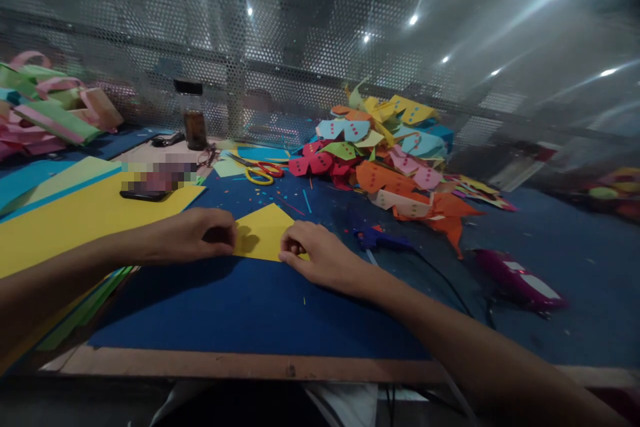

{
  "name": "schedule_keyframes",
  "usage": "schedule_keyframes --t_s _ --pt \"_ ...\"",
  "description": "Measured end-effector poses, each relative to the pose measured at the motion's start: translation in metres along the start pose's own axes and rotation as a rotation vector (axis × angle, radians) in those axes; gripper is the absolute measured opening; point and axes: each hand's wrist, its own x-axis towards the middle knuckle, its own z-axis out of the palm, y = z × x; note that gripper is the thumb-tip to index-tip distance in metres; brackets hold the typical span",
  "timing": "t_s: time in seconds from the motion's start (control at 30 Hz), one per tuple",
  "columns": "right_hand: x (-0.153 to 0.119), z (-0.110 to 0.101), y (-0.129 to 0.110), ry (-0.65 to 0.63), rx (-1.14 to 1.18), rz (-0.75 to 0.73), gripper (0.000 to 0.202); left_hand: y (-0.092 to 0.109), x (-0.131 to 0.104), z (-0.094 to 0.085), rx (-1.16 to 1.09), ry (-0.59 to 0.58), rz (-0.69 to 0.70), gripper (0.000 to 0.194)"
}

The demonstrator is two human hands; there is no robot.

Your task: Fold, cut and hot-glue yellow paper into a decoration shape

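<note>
On blue covering [260,313] near perforated screening [280,33], left hand [200,235] and right hand [320,253] touch yellow paper [267,230], fingers [227,230] curled.

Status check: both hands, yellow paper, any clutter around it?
Left hand at paper's left end, right hand at its right. Yellow paper on blue surface, far edge peaked. Scraps and scissors beyond; glue gun off right.

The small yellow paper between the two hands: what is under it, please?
Dark blue table covering shows around the yellow paper. Whatever lies directly beneath is hidden by the sheet, so I cannot tell.
</note>
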Motion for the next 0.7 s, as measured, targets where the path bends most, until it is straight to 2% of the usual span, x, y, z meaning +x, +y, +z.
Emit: schedule_keyframes --t_s 0.07,0.17,0.37,0.7 --pt "0.000 0.000 0.000 0.000 0.006 -0.001 0.006 -0.003 0.004 0.008 0.021 0.059 0.000 0.025" --pt "0.000 0.000 -0.001 0.000 0.012 -0.006 0.007 -0.006 0.007 0.014 0.005 0.069 -0.001 0.025" --pt "0.001 0.001 0.000 -0.003 -0.001 0.007 0.006 0.004 0.009 0.020 0.069 0.158 -0.079 0.033" --pt "0.000 -0.001 -0.001 -0.002 0.017 0.001 0.008 0.005 0.007 0.027 0.074 0.188 -0.085 0.023"
